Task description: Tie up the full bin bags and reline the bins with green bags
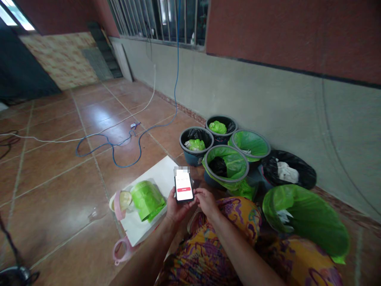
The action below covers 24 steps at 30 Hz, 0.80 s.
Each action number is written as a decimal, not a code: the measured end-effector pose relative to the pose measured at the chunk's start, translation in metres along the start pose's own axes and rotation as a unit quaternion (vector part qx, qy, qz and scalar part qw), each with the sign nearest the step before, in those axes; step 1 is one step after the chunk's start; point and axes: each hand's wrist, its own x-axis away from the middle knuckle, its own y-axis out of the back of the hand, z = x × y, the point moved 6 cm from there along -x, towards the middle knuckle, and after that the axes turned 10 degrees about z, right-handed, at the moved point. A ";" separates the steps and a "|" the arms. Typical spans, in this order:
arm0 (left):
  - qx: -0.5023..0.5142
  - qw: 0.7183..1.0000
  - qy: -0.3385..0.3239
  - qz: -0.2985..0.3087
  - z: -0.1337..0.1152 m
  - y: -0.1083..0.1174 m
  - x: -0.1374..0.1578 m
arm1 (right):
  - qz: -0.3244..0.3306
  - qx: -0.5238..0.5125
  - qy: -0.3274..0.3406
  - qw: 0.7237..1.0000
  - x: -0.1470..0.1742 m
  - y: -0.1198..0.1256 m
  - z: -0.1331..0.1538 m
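A smartphone (183, 186) with a lit white screen and a red button on it is gripped by my left hand (175, 209), which wraps it from below and the left side. Beside the phone's lower right edge is my right hand (207, 202), its fingers bent and drawn together; whether they pinch anything or touch the phone cannot be made out. Left of the phone, a bright green plastic bag roll (147, 200) lies on a white board (166, 169). Rolls of tape, one with a pink band (120, 206), sit at the board's left edge.
Several lined bins stand to the right, including a green-lined bin (226, 165), a black-lined bin (195, 135) and a large green-lined bin (315, 222). A pink ring-shaped object (120, 252) lies on the tiled floor. A blue cable (139, 149) and white cable (119, 119) cross it.
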 end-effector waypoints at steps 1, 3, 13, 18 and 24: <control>0.001 1.000 0.001 0.002 0.000 0.000 0.000 | 0.004 -0.003 -0.003 1.000 -0.001 -0.001 0.000; 0.002 1.000 0.001 -0.003 -0.001 -0.001 0.000 | 0.009 -0.008 -0.006 1.000 -0.002 -0.002 -0.001; -0.004 0.999 -0.002 -0.042 -0.002 -0.004 0.003 | -0.001 -0.013 -0.015 1.000 0.001 -0.003 0.003; -0.005 0.999 0.002 -0.036 -0.001 0.000 0.002 | -0.025 -0.019 -0.023 0.999 0.003 -0.001 0.004; 0.001 1.000 -0.001 -0.017 -0.001 0.003 0.000 | -0.014 -0.030 -0.017 0.999 -0.001 -0.003 0.001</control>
